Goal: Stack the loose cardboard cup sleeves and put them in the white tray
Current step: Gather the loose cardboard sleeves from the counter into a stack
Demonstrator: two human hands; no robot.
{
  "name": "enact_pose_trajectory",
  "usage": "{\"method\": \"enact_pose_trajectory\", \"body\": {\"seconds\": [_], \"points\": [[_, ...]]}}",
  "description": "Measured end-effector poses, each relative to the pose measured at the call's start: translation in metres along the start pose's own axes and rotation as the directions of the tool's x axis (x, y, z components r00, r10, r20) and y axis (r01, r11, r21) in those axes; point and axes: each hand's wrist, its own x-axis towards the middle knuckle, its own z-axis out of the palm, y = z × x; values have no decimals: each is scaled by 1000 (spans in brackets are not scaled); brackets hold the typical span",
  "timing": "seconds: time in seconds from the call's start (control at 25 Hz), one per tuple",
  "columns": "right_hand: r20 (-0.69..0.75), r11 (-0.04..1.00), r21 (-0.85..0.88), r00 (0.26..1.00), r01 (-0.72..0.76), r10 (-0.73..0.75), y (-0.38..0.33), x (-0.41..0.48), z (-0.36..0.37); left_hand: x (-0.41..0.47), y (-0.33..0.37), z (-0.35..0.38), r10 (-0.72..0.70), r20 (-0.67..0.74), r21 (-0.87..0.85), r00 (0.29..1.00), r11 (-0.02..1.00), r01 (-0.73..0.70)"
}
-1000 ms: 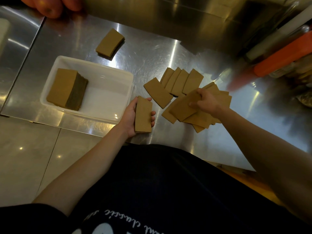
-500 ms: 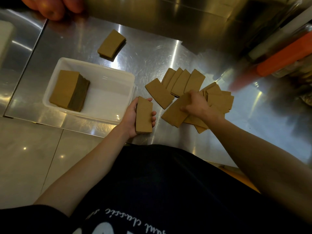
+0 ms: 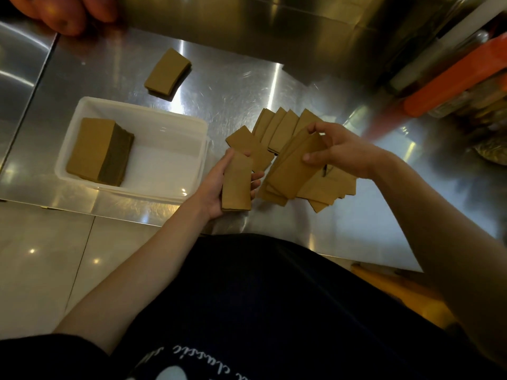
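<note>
My left hand grips a small stack of brown cardboard sleeves just right of the white tray. My right hand holds a few sleeves lifted off the loose pile, which lies fanned out on the steel counter. More loose sleeves spread out behind my hands. A thick stack of sleeves sits in the left part of the tray.
Another small stack of sleeves lies on the counter behind the tray. Apples sit at the far left corner. An orange object and clutter occupy the far right. The counter's near edge runs just below the tray.
My right hand has picked up a few sleeves from the pile and raised them toward the left hand's stack. The left hand has stayed beside the tray.
</note>
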Motion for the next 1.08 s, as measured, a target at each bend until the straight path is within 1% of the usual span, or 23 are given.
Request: {"method": "enact_pose_trajectory", "body": {"seconds": [0.12,0.2,0.32,0.44,0.56,0.68,0.76,0.88,1.0,1.08], "points": [[57,997,-42,997,61,-59,-19,1,21,-4,-1,15,-36,123,72,992,997,28],[50,991,-95,994,98,-94,-26,5,37,-8,-2,22,-71,154,91,985,994,58],[22,956,-255,989,144,-144,-26,15,56,-8,-4,20,-111,194,114,975,989,90],[-5,889,-398,969,225,-247,-26,20,72,-5,-8,20,-116,195,110,974,989,96],[-51,840,-458,935,291,-351,-25,20,82,-5,-7,21,-80,192,50,978,996,72],[-104,804,-505,903,313,-417,-21,19,87,-3,-6,19,-68,192,39,979,997,62],[-134,799,-513,890,314,-436,-17,19,89,-3,-6,18,-72,183,18,980,997,70],[-201,839,-450,880,306,-429,-8,20,88,-3,-6,13,-73,164,-17,984,997,77],[-303,895,-364,876,259,-377,5,23,78,-2,-9,3,-109,115,-51,987,992,116],[-351,923,-323,880,208,-321,18,25,70,-2,-11,-4,-110,72,-76,991,990,115]]}}
